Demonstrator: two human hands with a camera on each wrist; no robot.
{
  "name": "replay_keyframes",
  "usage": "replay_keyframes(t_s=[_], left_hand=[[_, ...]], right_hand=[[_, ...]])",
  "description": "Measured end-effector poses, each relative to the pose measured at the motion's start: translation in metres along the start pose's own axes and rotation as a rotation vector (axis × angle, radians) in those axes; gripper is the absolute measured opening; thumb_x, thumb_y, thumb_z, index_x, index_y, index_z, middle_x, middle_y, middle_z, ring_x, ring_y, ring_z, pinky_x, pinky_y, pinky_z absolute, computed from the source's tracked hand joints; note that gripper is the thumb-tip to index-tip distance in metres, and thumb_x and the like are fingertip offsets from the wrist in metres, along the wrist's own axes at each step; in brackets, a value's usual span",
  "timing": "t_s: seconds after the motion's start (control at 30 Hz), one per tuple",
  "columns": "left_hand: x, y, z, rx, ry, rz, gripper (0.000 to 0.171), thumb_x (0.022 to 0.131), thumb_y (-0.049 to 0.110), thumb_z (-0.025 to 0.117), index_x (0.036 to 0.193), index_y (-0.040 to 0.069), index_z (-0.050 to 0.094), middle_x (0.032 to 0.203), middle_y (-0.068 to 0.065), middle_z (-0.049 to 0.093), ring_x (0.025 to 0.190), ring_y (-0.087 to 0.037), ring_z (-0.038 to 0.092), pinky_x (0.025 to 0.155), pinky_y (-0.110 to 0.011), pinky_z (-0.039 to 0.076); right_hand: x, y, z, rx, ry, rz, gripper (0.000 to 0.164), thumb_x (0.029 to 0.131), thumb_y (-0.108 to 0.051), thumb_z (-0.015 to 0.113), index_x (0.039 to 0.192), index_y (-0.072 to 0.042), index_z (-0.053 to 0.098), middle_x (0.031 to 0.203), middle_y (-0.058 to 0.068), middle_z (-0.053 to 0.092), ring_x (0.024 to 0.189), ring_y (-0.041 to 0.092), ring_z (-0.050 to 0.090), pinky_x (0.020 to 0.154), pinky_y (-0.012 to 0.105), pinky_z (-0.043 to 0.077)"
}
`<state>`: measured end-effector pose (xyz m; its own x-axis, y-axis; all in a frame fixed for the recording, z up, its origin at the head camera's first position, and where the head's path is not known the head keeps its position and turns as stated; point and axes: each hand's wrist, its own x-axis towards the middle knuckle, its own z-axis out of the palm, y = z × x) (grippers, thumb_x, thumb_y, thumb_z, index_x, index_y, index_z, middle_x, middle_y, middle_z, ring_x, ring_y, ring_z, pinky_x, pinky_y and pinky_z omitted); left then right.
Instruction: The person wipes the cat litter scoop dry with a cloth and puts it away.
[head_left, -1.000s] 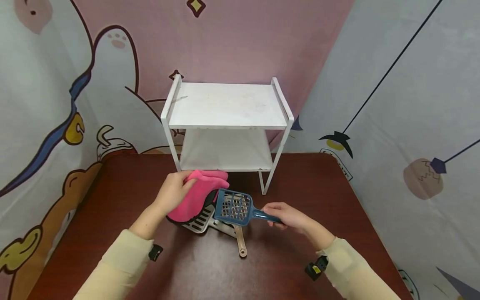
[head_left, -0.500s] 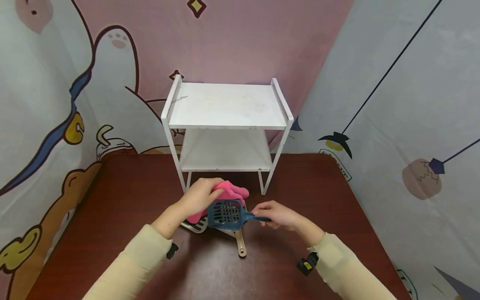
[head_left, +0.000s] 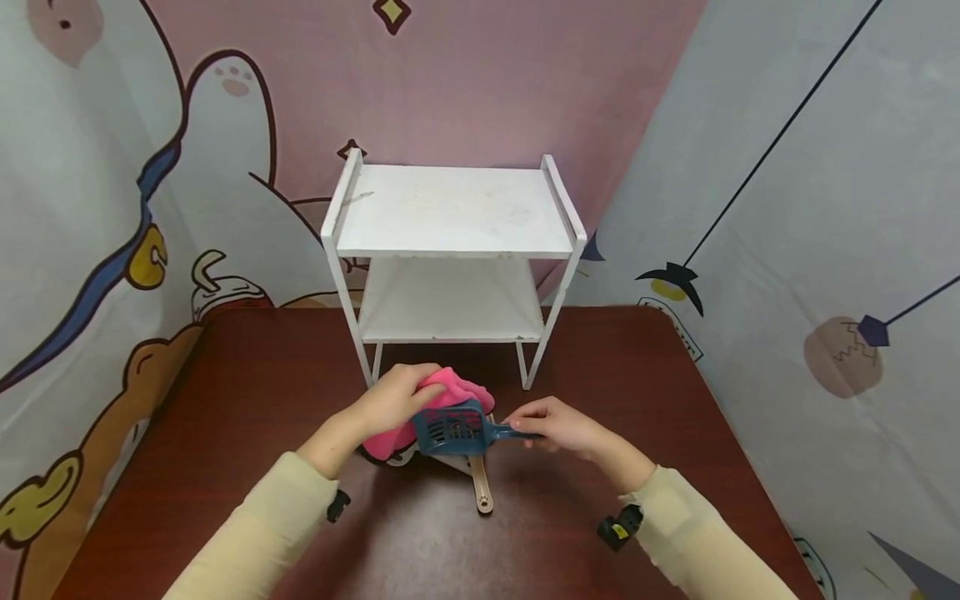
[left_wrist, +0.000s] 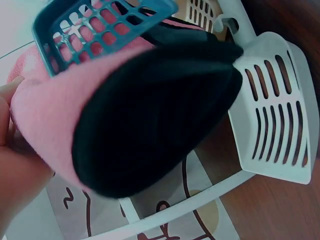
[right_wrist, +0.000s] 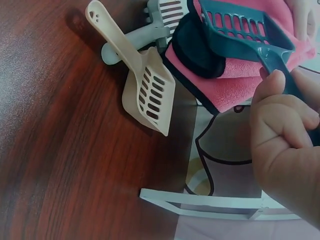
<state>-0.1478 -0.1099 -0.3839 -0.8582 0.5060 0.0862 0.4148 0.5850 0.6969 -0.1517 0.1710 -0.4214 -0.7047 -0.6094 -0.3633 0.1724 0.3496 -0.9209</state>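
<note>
My left hand (head_left: 390, 402) holds a pink cloth (head_left: 461, 386) with black edging, bunched and folded over. In the left wrist view the cloth (left_wrist: 52, 107) gapes toward the camera, its inside dark. My right hand (head_left: 561, 430) grips the handle of a blue slotted litter scoop (head_left: 450, 440). The cloth lies against the scoop's far side, and pink shows through the slots. Below them on the table are a white litter scoop (left_wrist: 270, 101) and a beige one (right_wrist: 131, 97), the beige one's handle crossing the white one's. The cloth partly hides the white scoop.
A white two-tier shelf (head_left: 457, 212) stands on the brown table (head_left: 637, 400) just beyond my hands. Its front legs come down close behind the cloth. Patterned wall hangings (head_left: 525, 83) rise behind and at both sides.
My left hand has carried the cloth rightward, up against the blue scoop. The right hand has drawn the scoop slightly left. Over the last half second the scoop has tilted a little.
</note>
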Motion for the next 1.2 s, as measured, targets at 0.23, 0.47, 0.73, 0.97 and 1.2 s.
replay_keyframes(t_s=[0.23, 0.47, 0.73, 0.97, 1.2], left_hand=[[-0.003, -0.009, -0.006, -0.056, 0.06, -0.013, 0.02, 0.096, 0.019, 0.052, 0.079, 0.01, 0.05, 0.061, 0.005, 0.032, 0.055, -0.007, 0.031, 0.056, -0.021, 0.031], [-0.006, -0.025, -0.009, -0.184, 0.066, -0.111, 0.02, 0.098, 0.02, 0.047, 0.085, 0.006, 0.051, 0.062, 0.002, 0.037, 0.053, -0.008, 0.036, 0.055, -0.022, 0.035], [0.0, -0.025, -0.011, -0.386, -0.11, -0.116, 0.027, 0.1, 0.021, 0.043, 0.111, 0.001, 0.057, 0.087, -0.007, 0.057, 0.075, -0.01, 0.054, 0.073, -0.025, 0.045], [0.002, -0.024, -0.002, -0.612, -0.283, -0.172, 0.037, 0.101, 0.026, 0.039, 0.125, 0.0, 0.05, 0.115, -0.01, 0.055, 0.1, -0.01, 0.053, 0.086, -0.024, 0.045], [-0.001, -0.024, 0.001, -0.675, -0.35, -0.207, 0.04, 0.101, 0.028, 0.039, 0.128, -0.001, 0.046, 0.119, -0.011, 0.054, 0.101, -0.009, 0.055, 0.085, -0.024, 0.046]], right_hand=[[-0.003, 0.006, -0.01, 0.042, -0.048, -0.047, 0.033, 0.094, -0.029, 0.055, 0.112, -0.002, 0.064, 0.065, -0.005, 0.053, 0.046, 0.005, 0.029, 0.044, 0.019, 0.023], [-0.006, 0.009, -0.017, 0.107, -0.057, -0.043, 0.037, 0.096, -0.024, 0.052, 0.116, 0.007, 0.057, 0.065, -0.006, 0.054, 0.043, 0.004, 0.027, 0.044, 0.024, 0.018], [0.002, -0.001, -0.021, -0.088, -0.116, -0.094, 0.035, 0.094, -0.023, 0.056, 0.112, 0.007, 0.062, 0.068, 0.001, 0.056, 0.044, 0.006, 0.029, 0.044, 0.019, 0.025], [0.011, -0.002, -0.022, -0.112, -0.201, -0.156, 0.036, 0.094, -0.021, 0.056, 0.11, 0.011, 0.06, 0.068, -0.002, 0.058, 0.046, 0.004, 0.03, 0.045, 0.019, 0.025], [0.008, 0.003, -0.026, -0.086, -0.242, -0.145, 0.039, 0.095, -0.024, 0.054, 0.109, 0.012, 0.06, 0.067, -0.007, 0.055, 0.046, 0.004, 0.029, 0.045, 0.021, 0.023]])
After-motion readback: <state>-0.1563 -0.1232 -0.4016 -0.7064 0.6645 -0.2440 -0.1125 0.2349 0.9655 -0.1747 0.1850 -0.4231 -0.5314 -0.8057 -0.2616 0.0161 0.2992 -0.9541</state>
